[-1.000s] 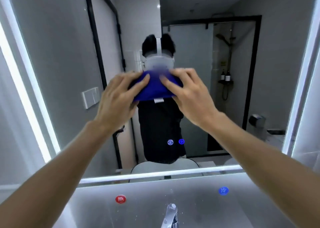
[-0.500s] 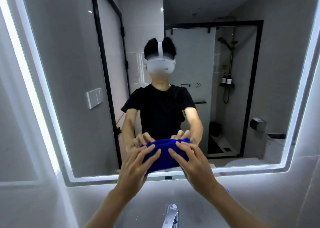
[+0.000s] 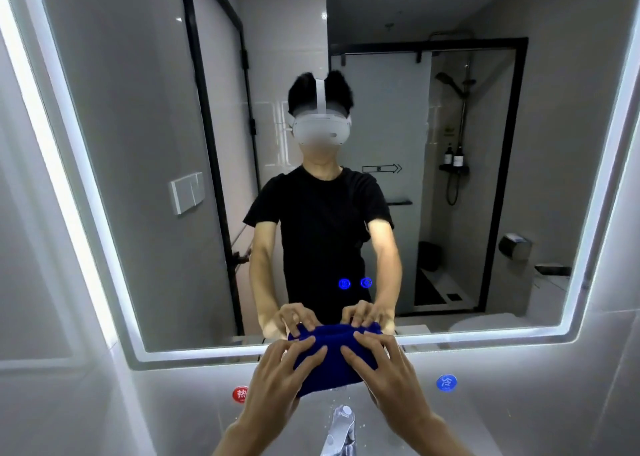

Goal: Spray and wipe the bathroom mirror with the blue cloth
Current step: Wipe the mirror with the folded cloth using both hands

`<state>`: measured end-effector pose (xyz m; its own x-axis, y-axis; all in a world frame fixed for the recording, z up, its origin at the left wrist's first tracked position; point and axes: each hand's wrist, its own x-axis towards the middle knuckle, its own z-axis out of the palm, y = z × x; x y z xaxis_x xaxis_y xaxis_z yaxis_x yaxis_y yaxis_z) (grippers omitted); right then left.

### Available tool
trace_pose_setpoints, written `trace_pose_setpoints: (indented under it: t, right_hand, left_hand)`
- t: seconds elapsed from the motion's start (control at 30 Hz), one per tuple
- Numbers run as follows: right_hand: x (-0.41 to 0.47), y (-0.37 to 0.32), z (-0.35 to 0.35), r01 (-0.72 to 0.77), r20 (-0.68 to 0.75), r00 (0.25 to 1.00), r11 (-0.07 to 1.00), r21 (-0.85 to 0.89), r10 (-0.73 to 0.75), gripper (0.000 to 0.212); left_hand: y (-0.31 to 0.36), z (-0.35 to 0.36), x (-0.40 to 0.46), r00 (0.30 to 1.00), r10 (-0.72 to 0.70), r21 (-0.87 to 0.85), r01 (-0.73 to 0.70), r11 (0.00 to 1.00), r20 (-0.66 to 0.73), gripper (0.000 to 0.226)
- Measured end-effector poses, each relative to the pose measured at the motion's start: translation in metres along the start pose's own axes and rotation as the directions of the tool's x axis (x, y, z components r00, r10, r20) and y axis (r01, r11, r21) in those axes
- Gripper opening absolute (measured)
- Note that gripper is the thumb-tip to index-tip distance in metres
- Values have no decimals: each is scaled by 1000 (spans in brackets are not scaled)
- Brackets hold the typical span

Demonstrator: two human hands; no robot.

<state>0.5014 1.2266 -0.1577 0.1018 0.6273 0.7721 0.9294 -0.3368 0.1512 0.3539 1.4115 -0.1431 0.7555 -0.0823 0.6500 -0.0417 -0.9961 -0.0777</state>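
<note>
A folded blue cloth point(image 3: 332, 362) lies flat against the bottom edge of the lit bathroom mirror point(image 3: 138, 178), partly over the wall below it. My left hand point(image 3: 280, 376) presses on its left side with straight, spread fingers. My right hand point(image 3: 384, 369) presses on its right side the same way. The mirror reflects a person in a black shirt with both arms stretched forward. No spray bottle is in view.
A chrome tap point(image 3: 341, 428) stands just below my hands. A red hot-water mark point(image 3: 240, 394) and a blue cold-water mark point(image 3: 446, 383) sit on the wall beside it. Two blue touch buttons point(image 3: 355, 283) glow on the mirror. The white LED strip point(image 3: 69, 192) frames the glass.
Both hands have dragged the cloth straight down the mirror, from head height in the reflection to the bottom edge. The camera view has pulled back and tilted.
</note>
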Motion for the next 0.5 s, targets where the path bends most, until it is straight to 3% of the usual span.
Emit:
trace_pose_setpoints:
  t: [0.1, 0.23, 0.37, 0.5]
  right_hand:
    - [4, 2, -6, 21, -7, 1000, 1000, 6, -21, 67]
    - [36, 12, -20, 50, -187, 981, 999, -10, -51, 29]
    - [91, 29, -53, 62, -268, 960, 997, -52, -74, 34]
    - [152, 41, -97, 53, -311, 947, 992, -110, -85, 48]
  left_hand:
    - [-2, -6, 4, 999, 34, 33, -33, 999, -20, 97]
    - [-14, -24, 29, 985, 58, 23, -56, 998, -161, 85]
    - [-24, -71, 79, 941, 143, 85, -123, 989, -306, 70]
    - [-32, -129, 132, 923, 184, 199, -121, 973, -338, 60]
